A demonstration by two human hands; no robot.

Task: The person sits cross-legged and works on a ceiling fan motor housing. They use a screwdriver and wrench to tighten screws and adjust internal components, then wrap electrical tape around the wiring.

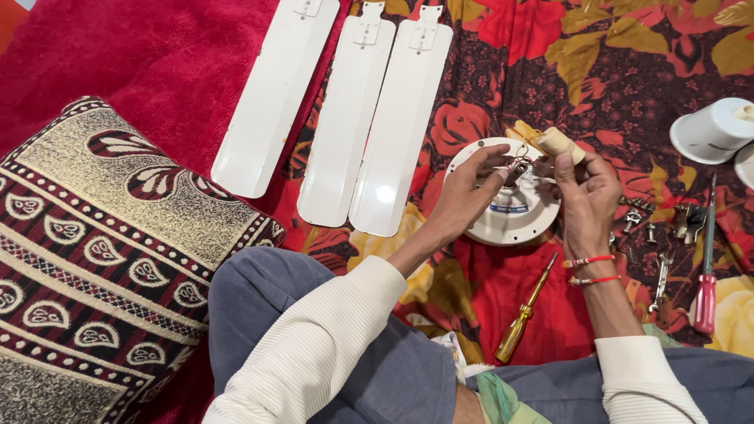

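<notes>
A round white fan motor housing [503, 224] lies on the flowered cloth. Above it my left hand [468, 192] pinches thin reddish wires [520, 165] that rise from the motor's middle. My right hand [585, 192] holds the same wire bundle from the right, and a small tan cylinder [560, 143] sits at its fingertips. Both hands meet over the housing. Red thread bands circle my right wrist.
Three white fan blades [345, 118] lie side by side at the top. A yellow-handled screwdriver [520, 320] lies below the motor. At the right lie a red-handled screwdriver [706, 290], several metal screws and brackets [660, 228], and a white cup-shaped cover [711, 129]. A patterned cushion [94, 243] sits left.
</notes>
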